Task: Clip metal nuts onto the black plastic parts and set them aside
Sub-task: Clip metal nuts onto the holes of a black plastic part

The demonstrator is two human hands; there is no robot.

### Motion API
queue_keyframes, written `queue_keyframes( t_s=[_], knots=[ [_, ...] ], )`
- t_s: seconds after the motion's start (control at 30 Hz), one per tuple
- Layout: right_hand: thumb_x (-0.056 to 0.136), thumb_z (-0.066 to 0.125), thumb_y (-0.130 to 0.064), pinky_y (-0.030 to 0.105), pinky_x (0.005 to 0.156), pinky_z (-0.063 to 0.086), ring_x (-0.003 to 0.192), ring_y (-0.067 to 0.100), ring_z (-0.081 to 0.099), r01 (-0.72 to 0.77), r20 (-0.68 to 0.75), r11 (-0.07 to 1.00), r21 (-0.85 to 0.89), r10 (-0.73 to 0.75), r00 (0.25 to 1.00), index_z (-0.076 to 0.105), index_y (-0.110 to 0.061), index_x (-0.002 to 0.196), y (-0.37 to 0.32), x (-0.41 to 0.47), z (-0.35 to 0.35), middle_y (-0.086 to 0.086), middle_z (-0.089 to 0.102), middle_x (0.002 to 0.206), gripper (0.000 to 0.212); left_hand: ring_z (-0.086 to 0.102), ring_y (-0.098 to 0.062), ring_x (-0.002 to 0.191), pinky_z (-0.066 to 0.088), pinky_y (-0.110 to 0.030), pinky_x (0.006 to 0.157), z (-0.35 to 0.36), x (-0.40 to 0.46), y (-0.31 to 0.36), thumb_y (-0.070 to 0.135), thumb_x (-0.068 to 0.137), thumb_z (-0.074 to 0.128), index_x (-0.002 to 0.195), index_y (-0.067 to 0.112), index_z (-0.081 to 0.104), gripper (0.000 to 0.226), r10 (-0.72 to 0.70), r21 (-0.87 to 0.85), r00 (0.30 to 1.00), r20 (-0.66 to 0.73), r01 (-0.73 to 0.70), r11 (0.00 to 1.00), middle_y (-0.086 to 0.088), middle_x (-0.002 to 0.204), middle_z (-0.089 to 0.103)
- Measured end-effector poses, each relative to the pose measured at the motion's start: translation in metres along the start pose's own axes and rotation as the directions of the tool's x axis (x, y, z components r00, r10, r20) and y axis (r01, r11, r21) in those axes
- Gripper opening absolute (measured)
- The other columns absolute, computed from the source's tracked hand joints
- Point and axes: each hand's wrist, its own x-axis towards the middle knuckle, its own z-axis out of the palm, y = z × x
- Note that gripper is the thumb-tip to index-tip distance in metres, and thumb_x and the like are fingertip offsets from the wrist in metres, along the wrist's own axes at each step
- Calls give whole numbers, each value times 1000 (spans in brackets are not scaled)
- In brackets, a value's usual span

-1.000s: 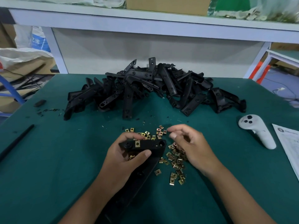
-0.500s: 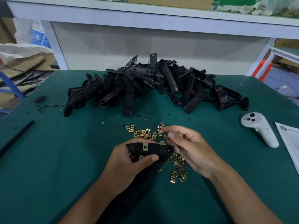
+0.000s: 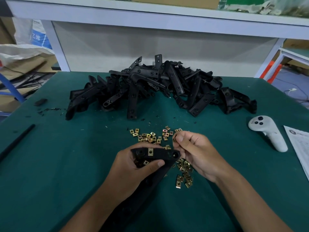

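My left hand point(image 3: 133, 171) grips a long black plastic part point(image 3: 160, 155) above the green table; one brass nut point(image 3: 150, 151) is clipped on its top end. My right hand point(image 3: 197, 153) pinches a single metal nut point(image 3: 174, 138) between thumb and forefinger, just right of the part's end. Several loose brass nuts point(image 3: 150, 137) lie scattered on the table under and beyond both hands. A big pile of black plastic parts point(image 3: 158, 91) sits at the back of the table.
A white hand controller point(image 3: 267, 133) lies at the right, beside a printed sheet point(image 3: 299, 148) at the table's right edge. A black rod point(image 3: 16, 141) lies at the left edge. Black scraps point(image 3: 41, 102) dot the far left. A shelf frame stands behind the table.
My right hand lifted off the heap of nuts with one nut pinched and came beside the part's end. My left hand held the part nearly still.
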Motion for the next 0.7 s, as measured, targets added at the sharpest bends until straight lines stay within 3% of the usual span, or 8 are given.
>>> queue_keyframes(
  t_s=[0.1, 0.23, 0.4, 0.5, 0.7],
  knots=[
    [93, 61, -35, 22, 65, 46, 69, 6, 56, 7, 6, 997, -76, -7, 1000, 69, -16, 85, 1, -1, 1, -8, 63, 77, 22, 74, -13, 92, 55, -17, 77, 0, -1, 0, 27, 80, 84, 102, 31, 77, 23, -1, -13, 1000, -9, 1, 1000, 1, 99, 78],
    [95, 63, -40, 17, 63, 44, 67, 9, 50, 15, 49, 984, -178, -6, 999, 69, -27, 80, -1, -2, 1, -7, 59, 75, 21, 74, -11, 94, 54, -17, 80, -2, -1, 1, 29, 81, 84, 103, 33, 76, 24, 9, 27, 1000, 13, -9, 1000, 4, 100, 78],
    [96, 63, -28, 19, 63, 47, 68, 7, 55, 19, 112, 986, -165, 0, 994, 69, -26, 93, 1, -3, 2, -10, 62, 75, 7, 73, -11, 94, 54, -16, 79, 0, -1, 2, 34, 80, 82, 102, 33, 76, 23, 14, 35, 999, 33, -15, 999, 4, 99, 78],
    [96, 63, -21, 16, 63, 47, 68, 3, 59, 36, 93, 982, -184, -19, 995, 72, -29, 94, 1, -3, 2, -15, 66, 71, 12, 73, -13, 94, 55, -18, 80, 0, -1, 1, 34, 80, 82, 102, 32, 76, 23, 17, 43, 999, 35, -18, 999, 4, 99, 78],
    [90, 70, -30, 21, 72, 51, 77, 8, 65, 36, 63, 964, -263, -20, 998, 77, -27, 93, -1, -4, -1, -8, 73, 79, 8, 73, -12, 96, 54, -17, 81, -1, -1, 0, 26, 82, 84, 102, 32, 76, 22, 25, 81, 999, 33, -27, 996, 6, 100, 78]
  ],
)
